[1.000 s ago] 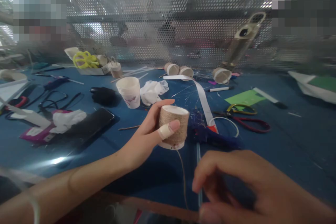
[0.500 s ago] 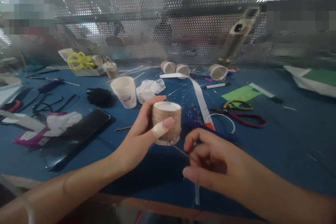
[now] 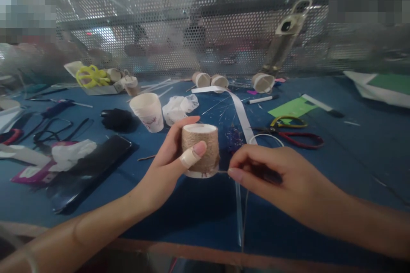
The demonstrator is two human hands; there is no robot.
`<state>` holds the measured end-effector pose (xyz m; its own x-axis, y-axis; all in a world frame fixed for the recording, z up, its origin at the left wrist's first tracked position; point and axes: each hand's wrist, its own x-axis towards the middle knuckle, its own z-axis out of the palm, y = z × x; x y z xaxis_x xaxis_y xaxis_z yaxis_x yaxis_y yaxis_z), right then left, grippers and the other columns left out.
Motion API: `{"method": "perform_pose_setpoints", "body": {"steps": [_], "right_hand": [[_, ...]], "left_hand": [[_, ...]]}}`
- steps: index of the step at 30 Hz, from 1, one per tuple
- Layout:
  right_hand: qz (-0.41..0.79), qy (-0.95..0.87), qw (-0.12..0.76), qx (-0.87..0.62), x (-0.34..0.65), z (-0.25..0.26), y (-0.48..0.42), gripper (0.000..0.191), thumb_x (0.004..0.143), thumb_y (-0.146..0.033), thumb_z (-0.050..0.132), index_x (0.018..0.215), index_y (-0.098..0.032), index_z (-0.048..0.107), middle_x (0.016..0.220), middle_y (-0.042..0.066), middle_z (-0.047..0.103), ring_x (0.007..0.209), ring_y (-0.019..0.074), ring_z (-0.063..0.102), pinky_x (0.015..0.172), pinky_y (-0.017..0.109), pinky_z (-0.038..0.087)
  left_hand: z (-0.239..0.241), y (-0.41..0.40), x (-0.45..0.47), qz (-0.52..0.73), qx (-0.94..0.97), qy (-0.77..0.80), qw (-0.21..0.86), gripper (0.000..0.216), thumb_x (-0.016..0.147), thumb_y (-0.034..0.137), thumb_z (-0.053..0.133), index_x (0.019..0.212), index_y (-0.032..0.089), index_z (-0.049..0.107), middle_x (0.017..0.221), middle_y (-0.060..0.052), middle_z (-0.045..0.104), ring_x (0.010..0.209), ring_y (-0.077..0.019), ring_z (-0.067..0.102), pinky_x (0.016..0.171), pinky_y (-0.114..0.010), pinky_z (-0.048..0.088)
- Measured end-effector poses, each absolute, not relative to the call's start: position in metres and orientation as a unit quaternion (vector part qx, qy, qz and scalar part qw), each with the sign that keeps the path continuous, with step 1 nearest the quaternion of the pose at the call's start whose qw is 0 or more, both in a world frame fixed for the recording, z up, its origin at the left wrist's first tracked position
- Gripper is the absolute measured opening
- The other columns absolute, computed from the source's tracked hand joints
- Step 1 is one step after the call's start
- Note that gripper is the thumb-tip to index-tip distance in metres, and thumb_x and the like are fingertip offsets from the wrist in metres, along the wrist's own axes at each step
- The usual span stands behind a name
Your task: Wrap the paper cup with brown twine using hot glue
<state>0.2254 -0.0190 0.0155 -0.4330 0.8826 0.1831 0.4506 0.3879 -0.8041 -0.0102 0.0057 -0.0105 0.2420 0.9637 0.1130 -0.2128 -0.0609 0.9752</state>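
Note:
A paper cup wound with brown twine sits in my left hand, its white base facing up and a white strip showing at the lower rim. My left thumb, with a bandage round it, presses on the wound side. From the cup's lower right a short length of twine runs taut to my right hand, where thumb and forefinger pinch it. Below that hand the loose twine hangs down past the table edge, beside a clear thin stick.
Stacked white paper cups and a crumpled plastic bag stand behind the cup. Scissors, a white strip and green paper lie at right. A black case lies left. Twine-wound cups line the mesh panel.
My right hand has risen and its thumb and forefinger have closed on the twine near the cup. The twine now runs nearly level instead of slanting down. My left hand keeps its hold.

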Motion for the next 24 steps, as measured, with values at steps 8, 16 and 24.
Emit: {"method": "perform_pose_setpoints", "body": {"steps": [8,16,24], "right_hand": [[0.356,-0.772,0.305,-0.429,0.2281,0.011,-0.0143,0.024,0.104,-0.036,0.063,0.084,-0.024,0.067,0.059,-0.008,0.05,0.051,0.0086,0.041,0.048,0.025,0.03],[0.326,-0.789,0.302,-0.424,0.2294,0.0111,-0.0138,0.023,0.105,-0.035,0.061,0.086,-0.024,0.065,0.058,-0.007,0.054,0.05,0.0093,0.042,0.048,0.027,0.029],[0.299,-0.807,0.309,-0.406,0.2304,0.0095,-0.0131,0.022,0.106,-0.031,0.059,0.085,-0.024,0.061,0.06,-0.008,0.056,0.05,0.008,0.043,0.048,0.025,0.031]], "left_hand": [[-0.0101,0.005,-0.0115,0.489,0.509,0.372,0.603,0.042,0.094,0.047,0.086,0.134,0.038,0.075,0.13,0.001,0.071,0.124,-0.0232,0.06,0.104,-0.035,0.052],[-0.0068,0.006,-0.0058,0.476,0.478,0.394,0.624,0.05,0.088,0.05,0.09,0.133,0.035,0.077,0.133,-0.002,0.074,0.13,-0.0294,0.06,0.106,-0.04,0.05],[-0.0059,0.0048,-0.006,0.462,0.478,0.387,0.639,0.052,0.087,0.05,0.091,0.134,0.034,0.078,0.132,-0.003,0.075,0.13,-0.0297,0.062,0.106,-0.039,0.052]]}}
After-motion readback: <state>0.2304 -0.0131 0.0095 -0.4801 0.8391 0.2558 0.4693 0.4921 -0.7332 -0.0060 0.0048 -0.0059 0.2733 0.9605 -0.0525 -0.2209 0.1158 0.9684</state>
